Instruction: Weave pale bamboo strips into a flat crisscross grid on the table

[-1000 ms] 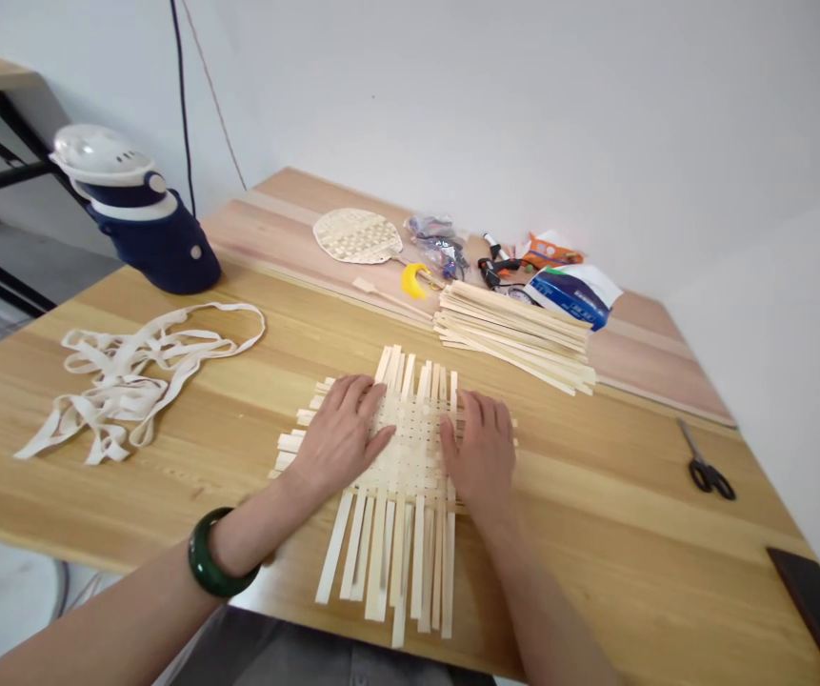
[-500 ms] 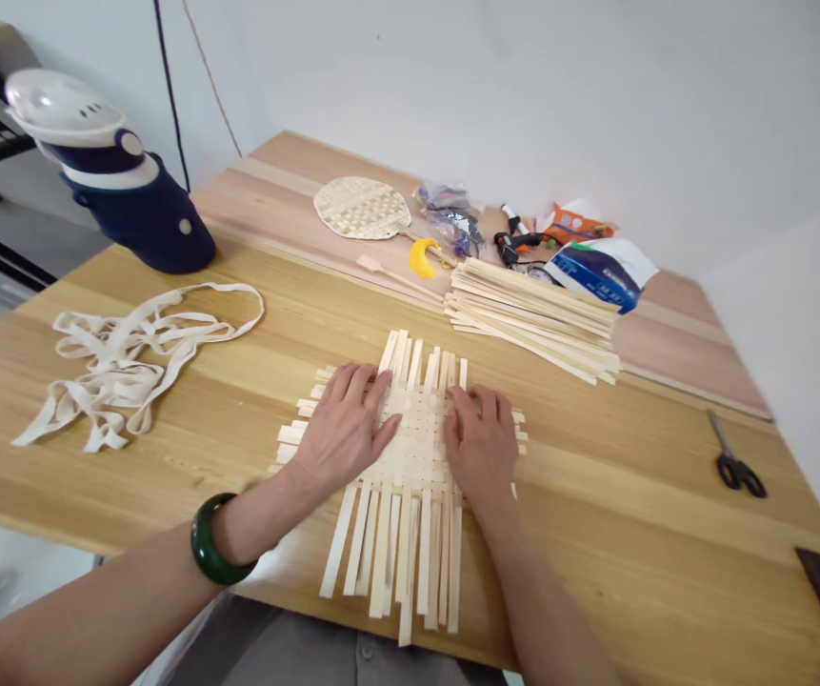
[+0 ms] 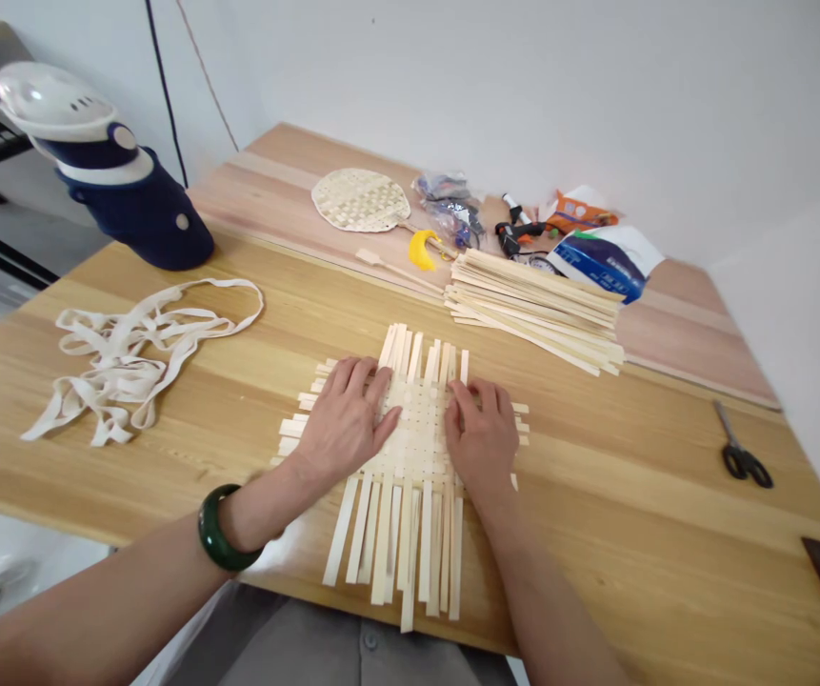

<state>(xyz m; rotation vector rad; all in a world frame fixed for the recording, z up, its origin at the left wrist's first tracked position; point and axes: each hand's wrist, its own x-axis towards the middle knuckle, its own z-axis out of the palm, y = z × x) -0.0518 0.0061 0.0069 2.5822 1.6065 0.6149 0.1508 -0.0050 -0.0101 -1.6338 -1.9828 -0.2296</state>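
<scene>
Pale flat strips interlaced into a woven mat [image 3: 413, 433] lie on the table in front of me, their loose ends sticking out on every side. My left hand [image 3: 344, 419] rests palm down across the mat's left part, fingers stretched out and thumb apart. On the right part lies my right hand [image 3: 482, 429], its fingers slightly bent and touching the weave. Neither hand grips anything that I can see. Beneath both palms the weave is hidden. A dark green bangle [image 3: 220, 529] circles my left wrist.
A bundle of strips [image 3: 534, 305] lies behind the mat, near a woven fan [image 3: 361, 200], a yellow crescent-shaped item [image 3: 422, 250], and a glue gun [image 3: 516, 233]. White cloth tape [image 3: 145, 357] is heaped left, before a blue-and-white container [image 3: 138, 210]. Scissors [image 3: 742, 457] lie right.
My hands stay in nearly the same places on the woven mat. The view has shifted very slightly; nothing has been picked up or let go.
</scene>
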